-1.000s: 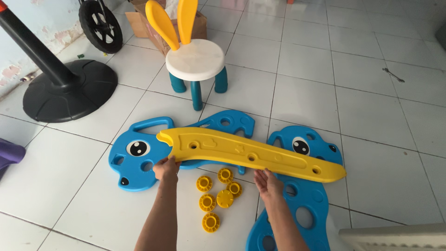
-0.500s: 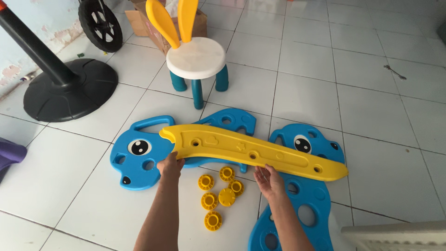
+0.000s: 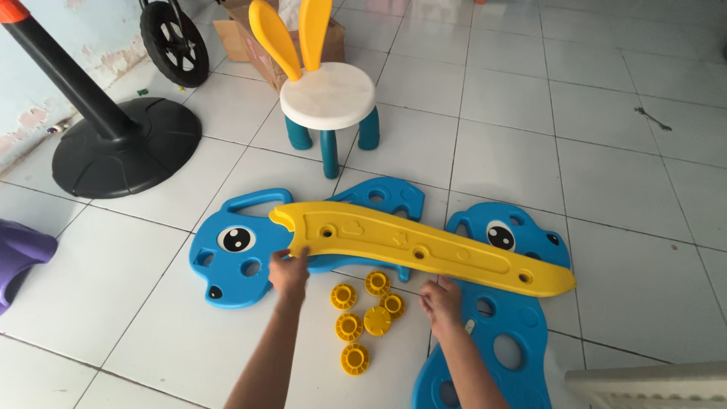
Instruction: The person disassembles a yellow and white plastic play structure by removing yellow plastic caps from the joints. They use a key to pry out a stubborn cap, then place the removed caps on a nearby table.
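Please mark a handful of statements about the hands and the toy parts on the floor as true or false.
1. Both hands grip the long yellow plastic panel. True: the left hand holds its near edge by the left end, the right hand near the middle.
2. The yellow round caps are stacked on the stool. False: they lie on the tiled floor between the hands.
3. The white-seated stool has yellow ear-shaped backs. True.
4. The blue animal-face panels are standing upright. False: they lie flat.

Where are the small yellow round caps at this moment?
In the head view, the yellow caps lie on the tiled floor between the left hand and right hand, just below the long yellow panel.
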